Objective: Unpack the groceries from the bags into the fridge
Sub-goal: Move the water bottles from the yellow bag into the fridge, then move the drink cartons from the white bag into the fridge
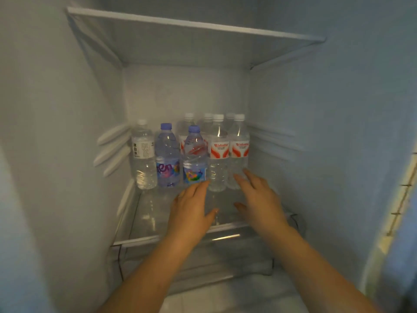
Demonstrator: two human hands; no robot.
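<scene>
We see our two arms, bare all the way up, with no sleeves on them. Our left hand (191,206) and right hand (259,199) wear no gloves, rings or watch. Our fingernails are short and plain.

Water bottles (191,152) stand in rows at the back of the fridge shelf (144,222), both hands in front, another shelf (194,26) above.

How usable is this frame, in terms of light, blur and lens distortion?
Head view: dim, bluish light inside the fridge; both the left hand and right hand are slightly motion-blurred; front bottle labels are partly legible, the rear bottles soft; wide-angle bending bows the upper shelf and walls; faint bottle reflections on the glass shelf.
</scene>
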